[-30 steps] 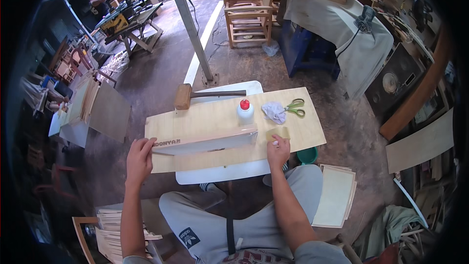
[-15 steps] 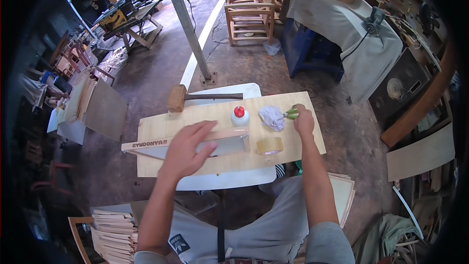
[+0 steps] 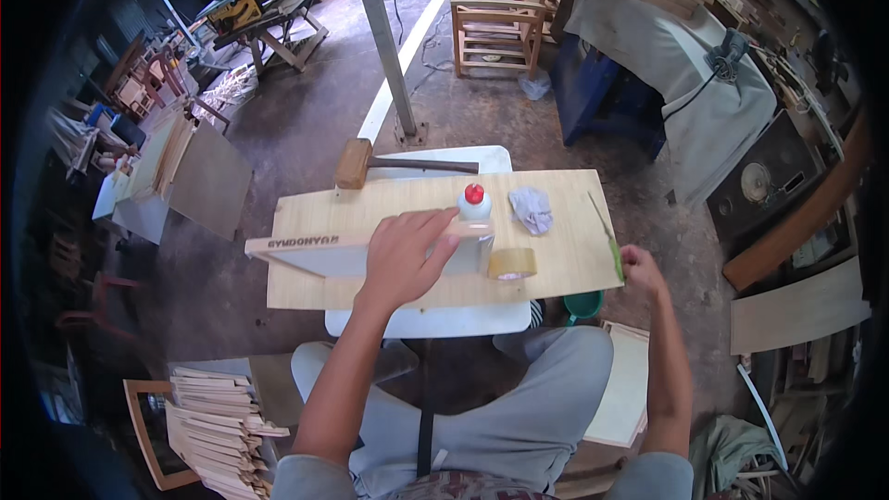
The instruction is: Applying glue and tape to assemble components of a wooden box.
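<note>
My left hand [image 3: 407, 255] lies across the top edge of a shallow wooden frame with a pale panel [image 3: 319, 244], fingers stretched out toward a white bottle with a red cap [image 3: 475, 200]. The frame stands on its long side on a light plywood board [image 3: 306, 213]. At the board's right edge my right hand [image 3: 643, 271] has its fingers closed at the green handle of slim scissors [image 3: 614, 255], whose blades point away from me. Between the hands are a roll of yellowish tape [image 3: 512, 263] and a crumpled white cloth [image 3: 531, 210].
A wooden mallet [image 3: 354, 165] lies along the board's far edge, over a white tabletop [image 3: 417, 321]. Beneath the right side is a green container [image 3: 583, 304]. Thin wood strips [image 3: 218, 426] are stacked at lower left. A metal post [image 3: 384, 46] and wooden chairs [image 3: 495, 18] stand beyond.
My right hand has moved from beside the cloth toward me and to the right edge, bringing the scissors along. My left hand has shifted right along the frame and lowered onto it.
</note>
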Motion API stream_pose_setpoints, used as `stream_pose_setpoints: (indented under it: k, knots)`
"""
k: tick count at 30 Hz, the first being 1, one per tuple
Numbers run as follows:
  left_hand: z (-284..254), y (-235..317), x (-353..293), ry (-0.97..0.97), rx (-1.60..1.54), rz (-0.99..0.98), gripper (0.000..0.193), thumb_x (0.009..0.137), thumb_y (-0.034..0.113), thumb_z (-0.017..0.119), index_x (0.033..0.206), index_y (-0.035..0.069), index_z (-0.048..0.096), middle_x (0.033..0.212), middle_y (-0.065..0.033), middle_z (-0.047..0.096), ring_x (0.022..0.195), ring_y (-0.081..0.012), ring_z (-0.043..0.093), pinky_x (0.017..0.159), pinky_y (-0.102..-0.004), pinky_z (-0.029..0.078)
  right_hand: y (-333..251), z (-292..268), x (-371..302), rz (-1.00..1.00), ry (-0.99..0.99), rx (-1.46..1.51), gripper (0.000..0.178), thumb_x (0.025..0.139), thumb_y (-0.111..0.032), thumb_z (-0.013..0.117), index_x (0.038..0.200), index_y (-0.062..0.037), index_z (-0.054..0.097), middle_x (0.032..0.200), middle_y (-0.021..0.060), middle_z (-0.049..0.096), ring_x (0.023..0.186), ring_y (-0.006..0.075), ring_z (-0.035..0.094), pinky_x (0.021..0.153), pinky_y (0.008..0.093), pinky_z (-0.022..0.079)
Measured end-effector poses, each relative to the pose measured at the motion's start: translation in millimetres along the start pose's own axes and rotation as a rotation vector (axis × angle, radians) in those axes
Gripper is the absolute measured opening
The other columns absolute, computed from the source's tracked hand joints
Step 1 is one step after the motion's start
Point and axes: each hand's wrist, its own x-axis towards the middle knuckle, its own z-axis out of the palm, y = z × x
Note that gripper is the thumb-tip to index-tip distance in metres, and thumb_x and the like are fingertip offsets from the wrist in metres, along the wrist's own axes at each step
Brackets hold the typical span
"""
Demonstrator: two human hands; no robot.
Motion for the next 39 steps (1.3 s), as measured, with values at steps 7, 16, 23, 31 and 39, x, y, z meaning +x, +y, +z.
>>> stream_pose_setpoints:
  k: [7,16,23,31,39]
  knots:
    - [1.0,-1.5,-22.9,0.036,-0.008,0.0,0.038,0.1,0.036,0.057,0.13,0.016,0.069,0.115,-0.0057,0.072,0.113,-0.0253,0.063,0.099,-0.0433,0.043,-99.9,211.1,-191.6,0.321,-0.499,1.13,0.035,0.098,-0.029,0.065,0.122,-0.0034,0.064,0.103,0.0071,0.071,0.089,0.0178,0.069,0.084,0.0318,0.056]
    - [-2.7,-0.6,-39.4,0.016,-0.029,-0.032,0.04,0.102,0.039,0.052,0.132,0.019,0.069,0.123,-0.0052,0.072,0.117,-0.0254,0.062,0.102,-0.0438,0.041,-86.6,266.6,-174.4,0.382,-0.243,0.975,0.023,0.101,-0.031,0.062,0.111,-0.0092,0.063,0.091,0.0018,0.069,0.079,0.0128,0.068,0.072,0.0283,0.055]
    - [-5.0,2.4,-39.2,-0.004,-0.019,-0.044,0.042,0.101,0.04,0.051,0.133,0.019,0.069,0.124,-0.0052,0.071,0.118,-0.0253,0.061,0.104,-0.0432,0.039,-102.2,296.6,-183.9,0.506,-0.232,0.724,0.028,0.1,-0.039,0.066,0.091,-0.0132,0.063,0.079,0.0004,0.066,0.066,0.0087,0.059,0.061,0.0251,0.044]
    - [-7.1,1.6,-37.8,-0.033,-0.029,-0.074,0.043,0.1,0.04,0.052,0.134,0.019,0.068,0.125,-0.0049,0.071,0.119,-0.0246,0.061,0.105,-0.0428,0.039,-98.4,288.3,-173.1,0.477,-0.074,0.681,0.042,0.093,-0.051,0.073,0.082,-0.0119,0.063,0.074,-0.0002,0.062,0.06,0.0086,0.059,0.053,0.0242,0.043]
    - [-9.6,-3.4,-39.6,-0.042,-0.007,-0.07,0.044,0.099,0.04,0.053,0.136,0.019,0.066,0.125,-0.0049,0.071,0.119,-0.0252,0.061,0.104,-0.0433,0.039,-65.3,302.4,-155.5,0.373,-0.017,0.055,0.063,0.084,-0.064,0.073,0.083,-0.0009,0.072,0.07,0.0116,0.068,0.068,0.022,0.069,0.066,0.0362,0.053]
